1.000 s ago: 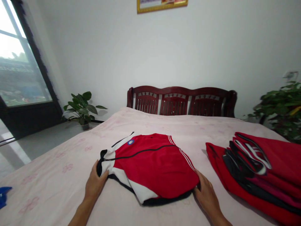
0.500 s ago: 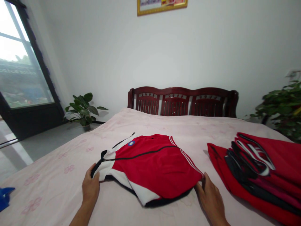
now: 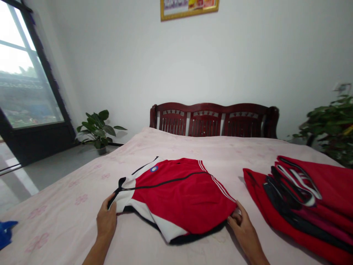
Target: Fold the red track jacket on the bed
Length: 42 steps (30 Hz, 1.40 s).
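Note:
A red and white zip-up jacket [image 3: 179, 195] lies flat on the pink bedspread, its collar pointing left and its striped hem to the right. A black zip runs across its middle, and a round blue badge sits on the chest. At the dark collar, my left hand [image 3: 107, 219] pinches the edge between thumb and fingers. My right hand [image 3: 244, 224] grips the near corner of the striped hem, its fingers curled around the cloth. One sleeve, white with dark trim, is folded along the near side.
To the right is a stack of folded red and dark clothes [image 3: 303, 206]. A blue item [image 3: 7, 233] lies at the left edge of the bedspread [image 3: 68, 221]. Beyond stand a dark wooden headboard [image 3: 215, 119], a potted plant [image 3: 99, 129] and a leafy plant [image 3: 333, 125].
My right hand's fingers have shifted and curled more on the hem corner. My left hand stays at the collar, and the jacket lies almost the same.

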{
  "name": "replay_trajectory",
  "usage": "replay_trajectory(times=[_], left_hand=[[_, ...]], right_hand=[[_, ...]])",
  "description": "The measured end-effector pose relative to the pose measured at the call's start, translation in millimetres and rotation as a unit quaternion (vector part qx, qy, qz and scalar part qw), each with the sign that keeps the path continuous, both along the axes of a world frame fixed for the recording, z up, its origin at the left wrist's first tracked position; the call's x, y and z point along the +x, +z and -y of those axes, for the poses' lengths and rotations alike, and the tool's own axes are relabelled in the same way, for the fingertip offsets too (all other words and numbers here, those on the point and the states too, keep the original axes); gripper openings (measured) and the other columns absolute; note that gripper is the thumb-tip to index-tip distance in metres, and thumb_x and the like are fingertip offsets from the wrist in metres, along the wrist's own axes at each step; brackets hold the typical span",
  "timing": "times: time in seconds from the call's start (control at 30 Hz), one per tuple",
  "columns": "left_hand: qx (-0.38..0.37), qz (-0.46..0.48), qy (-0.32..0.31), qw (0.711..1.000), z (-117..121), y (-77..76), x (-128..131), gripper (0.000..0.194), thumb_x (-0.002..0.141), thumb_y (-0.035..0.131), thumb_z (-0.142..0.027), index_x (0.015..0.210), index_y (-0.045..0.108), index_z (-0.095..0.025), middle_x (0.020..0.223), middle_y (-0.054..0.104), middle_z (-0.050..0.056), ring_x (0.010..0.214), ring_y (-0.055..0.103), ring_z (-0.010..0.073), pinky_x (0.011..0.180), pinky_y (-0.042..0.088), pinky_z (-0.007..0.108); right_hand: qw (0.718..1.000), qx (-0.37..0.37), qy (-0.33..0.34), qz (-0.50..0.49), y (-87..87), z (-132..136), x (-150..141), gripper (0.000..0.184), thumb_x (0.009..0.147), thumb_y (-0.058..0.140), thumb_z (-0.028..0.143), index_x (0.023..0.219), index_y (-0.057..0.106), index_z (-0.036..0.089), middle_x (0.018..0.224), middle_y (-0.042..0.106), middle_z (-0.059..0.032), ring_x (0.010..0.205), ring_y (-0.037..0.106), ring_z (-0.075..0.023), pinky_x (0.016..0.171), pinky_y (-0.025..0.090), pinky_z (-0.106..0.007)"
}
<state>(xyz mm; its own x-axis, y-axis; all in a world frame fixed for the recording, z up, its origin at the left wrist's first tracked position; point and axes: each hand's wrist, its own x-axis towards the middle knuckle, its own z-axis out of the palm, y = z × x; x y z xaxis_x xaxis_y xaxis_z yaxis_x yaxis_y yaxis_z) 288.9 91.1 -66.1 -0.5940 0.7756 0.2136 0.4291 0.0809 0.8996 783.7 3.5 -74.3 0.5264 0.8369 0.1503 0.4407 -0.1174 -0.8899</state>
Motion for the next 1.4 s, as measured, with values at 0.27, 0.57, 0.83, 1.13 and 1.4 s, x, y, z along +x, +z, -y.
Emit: replay_trajectory(times=[0.27, 0.57, 0.83, 1.13, 1.4], left_hand=[[0.009, -0.003, 0.000, 1.000, -5, -7.1, -5, 0.047, 0.081, 0.050, -0.039, 0.122, 0.063, -0.020, 0.119, 0.067, 0.009, 0.112, 0.060, 0.0302, 0.100, 0.046, 0.043], [0.013, 0.006, 0.007, 1.000, -7, -13.1, -9, 0.043, 0.080, 0.051, -0.040, 0.116, 0.065, -0.020, 0.113, 0.068, 0.008, 0.108, 0.061, 0.0290, 0.097, 0.047, 0.042], [0.030, 0.018, 0.040, 0.999, -8, -12.3, -10, 0.045, 0.078, 0.052, -0.040, 0.115, 0.066, -0.018, 0.111, 0.068, 0.010, 0.106, 0.061, 0.0296, 0.098, 0.045, 0.045], [0.016, 0.011, 0.040, 0.999, -8, -10.2, -10, 0.042, 0.078, 0.052, -0.038, 0.112, 0.067, -0.019, 0.110, 0.068, 0.010, 0.105, 0.061, 0.0292, 0.097, 0.046, 0.044], [0.006, 0.004, 0.029, 1.000, -5, -4.7, -7, 0.041, 0.078, 0.051, -0.039, 0.111, 0.067, -0.019, 0.110, 0.068, 0.010, 0.105, 0.061, 0.0298, 0.095, 0.046, 0.044]], right_hand=[[0.969, 0.165, -0.112, -0.147, 33.7, 11, -32, 0.062, 0.072, 0.062, 0.036, 0.130, 0.050, 0.018, 0.072, 0.056, 0.0048, 0.059, 0.054, -0.0139, 0.058, 0.048, -0.028], [0.889, 0.384, -0.103, 0.226, 120.5, 9, -66, 0.024, 0.079, 0.063, 0.028, 0.102, 0.065, 0.020, 0.094, 0.067, -0.0072, 0.082, 0.064, -0.0202, 0.080, 0.054, -0.036], [0.936, 0.195, 0.142, 0.256, 148.7, -81, -34, 0.033, 0.086, 0.047, 0.027, 0.113, 0.066, 0.019, 0.112, 0.070, -0.0087, 0.103, 0.065, -0.0211, 0.094, 0.051, -0.038], [0.981, 0.062, -0.053, 0.176, 19.7, -8, 8, 0.041, 0.082, 0.040, 0.030, 0.112, 0.066, 0.018, 0.115, 0.068, -0.0097, 0.107, 0.062, -0.0255, 0.095, 0.047, -0.041], [0.946, 0.026, -0.061, 0.318, 8.4, 6, 4, 0.042, 0.071, 0.044, 0.017, 0.104, 0.068, 0.021, 0.108, 0.065, -0.0072, 0.102, 0.059, -0.0257, 0.093, 0.046, -0.039]])
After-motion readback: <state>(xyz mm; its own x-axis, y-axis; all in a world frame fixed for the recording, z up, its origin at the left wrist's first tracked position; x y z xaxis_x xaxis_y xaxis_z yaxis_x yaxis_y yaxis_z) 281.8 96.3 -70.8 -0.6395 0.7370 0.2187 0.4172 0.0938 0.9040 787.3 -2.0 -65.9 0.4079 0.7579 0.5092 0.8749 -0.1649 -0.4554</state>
